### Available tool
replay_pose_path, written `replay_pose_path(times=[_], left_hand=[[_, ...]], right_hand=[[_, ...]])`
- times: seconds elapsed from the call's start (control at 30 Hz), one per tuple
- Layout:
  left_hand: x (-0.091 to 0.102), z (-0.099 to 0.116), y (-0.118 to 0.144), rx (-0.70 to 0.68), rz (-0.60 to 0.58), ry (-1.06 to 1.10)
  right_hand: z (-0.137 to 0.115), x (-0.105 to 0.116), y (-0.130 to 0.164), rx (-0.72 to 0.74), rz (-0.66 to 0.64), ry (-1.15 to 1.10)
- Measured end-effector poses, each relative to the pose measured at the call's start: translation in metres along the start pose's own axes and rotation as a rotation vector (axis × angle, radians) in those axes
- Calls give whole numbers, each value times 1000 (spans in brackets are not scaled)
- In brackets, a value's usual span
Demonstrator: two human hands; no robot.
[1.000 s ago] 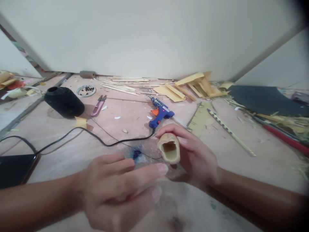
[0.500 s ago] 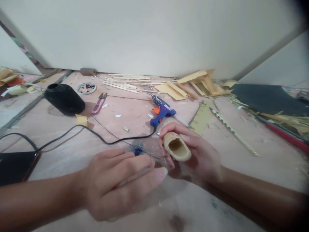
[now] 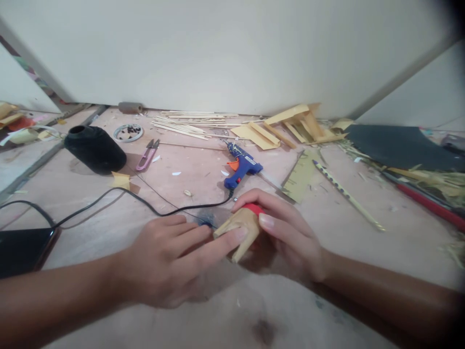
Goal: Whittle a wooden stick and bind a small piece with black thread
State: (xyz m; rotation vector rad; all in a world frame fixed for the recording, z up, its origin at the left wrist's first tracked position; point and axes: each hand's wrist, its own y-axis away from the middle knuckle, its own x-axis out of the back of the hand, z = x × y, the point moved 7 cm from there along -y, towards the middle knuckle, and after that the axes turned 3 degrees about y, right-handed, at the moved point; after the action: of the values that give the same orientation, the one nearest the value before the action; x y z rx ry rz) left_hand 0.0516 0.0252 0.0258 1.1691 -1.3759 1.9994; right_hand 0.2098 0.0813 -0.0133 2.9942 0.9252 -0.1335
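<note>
Both our hands meet on a short, hollow, tan bamboo piece (image 3: 240, 231) at the near middle of the pale wooden work surface (image 3: 363, 252).

Our right hand (image 3: 286, 237) is wrapped around the piece, a red bit showing at its far end, while our left hand (image 3: 174, 257) lies flat with fingers extended, one fingertip pressing its near face. To do this well, we judge we should keep the right grip firm and press evenly with the left. The blue hot-glue gun (image 3: 241, 167) lies just beyond on the far side, its black cord (image 3: 119, 193) trailing left, so we keep fingers away from the nozzle.
</note>
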Motion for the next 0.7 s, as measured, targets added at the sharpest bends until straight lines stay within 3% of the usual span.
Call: replay_pose_path(times=[0.13,0.33,0.7], left_hand=[[9,0,5,-59,115,31],[-8,-6,0,6,-97,-66],[-14,-8,-2,-1,-108,-159]], right_hand=[[0,1,-1,5,18,-36],[-7,-2,0,26,-17,89],[-7,-7,0,49,-111,185]])
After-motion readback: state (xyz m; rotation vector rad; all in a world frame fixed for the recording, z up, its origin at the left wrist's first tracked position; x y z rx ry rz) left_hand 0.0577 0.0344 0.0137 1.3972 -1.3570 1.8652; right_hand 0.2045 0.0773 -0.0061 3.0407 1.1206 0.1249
